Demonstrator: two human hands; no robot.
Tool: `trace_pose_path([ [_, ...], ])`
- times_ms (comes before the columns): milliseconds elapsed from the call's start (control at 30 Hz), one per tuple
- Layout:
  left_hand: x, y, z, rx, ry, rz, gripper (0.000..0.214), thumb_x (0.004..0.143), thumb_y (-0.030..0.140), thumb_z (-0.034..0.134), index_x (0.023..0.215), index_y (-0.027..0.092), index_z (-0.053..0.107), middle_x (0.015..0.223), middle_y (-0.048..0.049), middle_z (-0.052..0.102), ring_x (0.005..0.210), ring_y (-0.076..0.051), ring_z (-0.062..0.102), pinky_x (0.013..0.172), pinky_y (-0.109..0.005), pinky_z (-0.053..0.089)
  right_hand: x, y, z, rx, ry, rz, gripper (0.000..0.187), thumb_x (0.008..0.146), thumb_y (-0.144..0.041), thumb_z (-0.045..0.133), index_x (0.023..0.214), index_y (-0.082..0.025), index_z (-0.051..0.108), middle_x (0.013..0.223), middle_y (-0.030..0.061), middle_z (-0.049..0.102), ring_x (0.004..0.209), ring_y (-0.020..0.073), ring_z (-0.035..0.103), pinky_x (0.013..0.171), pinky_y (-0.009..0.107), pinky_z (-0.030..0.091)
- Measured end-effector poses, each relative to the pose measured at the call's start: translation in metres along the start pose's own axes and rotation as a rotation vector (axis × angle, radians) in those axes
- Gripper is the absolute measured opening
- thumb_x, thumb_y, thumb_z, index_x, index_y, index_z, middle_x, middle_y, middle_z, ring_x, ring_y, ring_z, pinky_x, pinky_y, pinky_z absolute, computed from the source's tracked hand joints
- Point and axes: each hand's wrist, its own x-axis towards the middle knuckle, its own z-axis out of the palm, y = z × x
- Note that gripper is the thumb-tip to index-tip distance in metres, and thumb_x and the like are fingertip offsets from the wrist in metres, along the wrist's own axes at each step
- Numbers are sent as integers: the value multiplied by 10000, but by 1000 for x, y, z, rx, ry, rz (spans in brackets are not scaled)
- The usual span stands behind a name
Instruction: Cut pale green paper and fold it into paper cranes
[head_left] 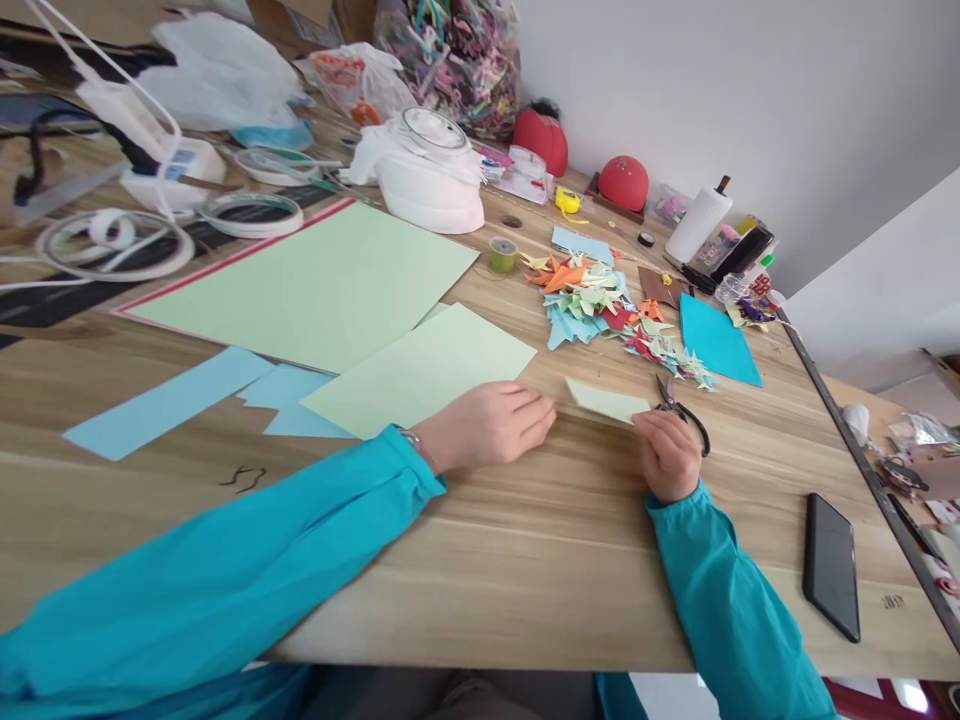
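Green strip [607,402], head view: we are seeing it between our hands, pointing ten to four o'clock.
Right hand [667,450]: nearer; we are pinching the four-o'clock end.
Left hand [491,425]: resting apart; the strip is sitting toward three o'clock.

Beyond the narrow pale-green paper strip [606,402], orange, red, blue and green are mingled among pointed paper shapes [592,300].
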Motion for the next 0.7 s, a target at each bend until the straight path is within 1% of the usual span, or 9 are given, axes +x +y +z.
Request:
trace_pose_path([
  [67,-2,-1,1,-107,68,-229,178,900,204,487,889,183,663,894,-63,730,758,-158,670,701,-289,540,0,-1,0,116,105,238,121,842,-204,597,844,-212,718,816,57,729,805,198,664,746,346,527],
  [133,1,4,3,-316,156,-557,208,902,257,481,932,185,673,935,-78,726,815,-177,676,760,-317,542,0,-5,2,295,223,526,132,826,-309,629,791,-213,714,774,39,717,738,186,651,693,330,521],
  [233,14,18,6,-889,224,-1002,363,866,397,542,1135,166,617,1156,-121,662,984,-228,656,835,-352,537,1,-16,9,676,345,905,234,716,-447,719,728,-215,698,700,5,699,621,156,614,581,289,495],
  [267,19,23,7,-1120,213,-1072,455,830,440,584,1193,165,583,1218,-126,631,1055,-248,630,854,-361,533,2,-21,12,802,338,1003,266,670,-471,747,708,-214,691,679,-1,695,587,150,601,549,281,485],
  [333,27,32,6,-1493,138,-1123,558,778,484,637,1228,164,556,1244,-124,616,1096,-266,606,861,-370,528,3,-30,15,979,288,1148,303,610,-490,780,698,-214,686,664,-3,696,562,150,595,518,277,476],
  [400,32,38,5,-1668,15,-1174,536,751,503,660,1154,154,603,1146,-114,668,1014,-269,636,797,-362,539,3,-37,17,1053,206,1214,317,590,-489,792,692,-209,685,612,-7,678,527,148,581,488,271,460],
  [467,33,41,3,-1625,-108,-1257,450,754,530,642,969,135,672,968,-100,719,869,-257,664,705,-342,536,3,-41,16,1051,145,1223,318,590,-477,799,682,-196,684,571,-11,652,493,133,554,466,257,439],
  [533,31,42,2,-1550,-188,-1265,420,772,547,606,808,137,691,833,-79,726,788,-243,661,682,-334,522,2,-39,15,992,130,1193,328,605,-477,793,705,-181,692,539,-18,620,455,107,508,433,232,399],
  [700,27,41,4,-1547,-292,-1168,372,760,518,608,707,161,698,712,-50,714,759,-245,656,669,-324,507,-1,-34,13,803,109,1129,381,653,-521,751,772,-164,687,445,-48,516,372,72,385,347,204,295],
])
